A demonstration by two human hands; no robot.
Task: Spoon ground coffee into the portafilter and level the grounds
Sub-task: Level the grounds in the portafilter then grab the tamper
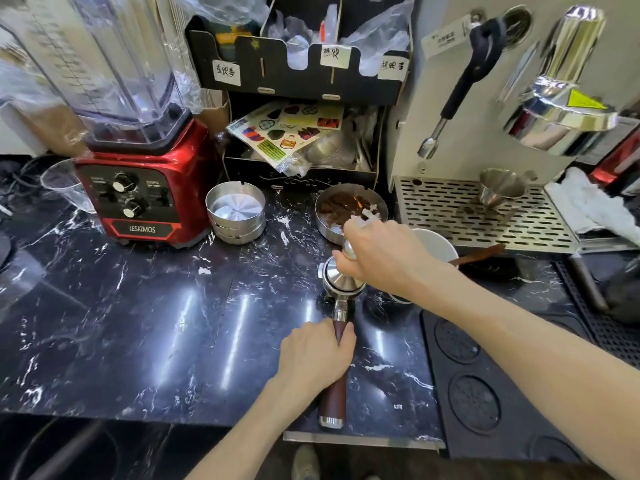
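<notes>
left hand (317, 353) gripping portafilter (341, 299) handle, right hand (377, 251) pinching tamper (343, 275) on basket

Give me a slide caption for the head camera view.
Left hand steadies the portafilter while right hand presses a tamper into it.

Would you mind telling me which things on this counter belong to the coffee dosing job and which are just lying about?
In use:
portafilter, handle held by left hand
metal tamper in right hand
tin of ground coffee

Lying about:
red blender
empty steel tins
steel funnel
white cloth
plastic cup
</notes>
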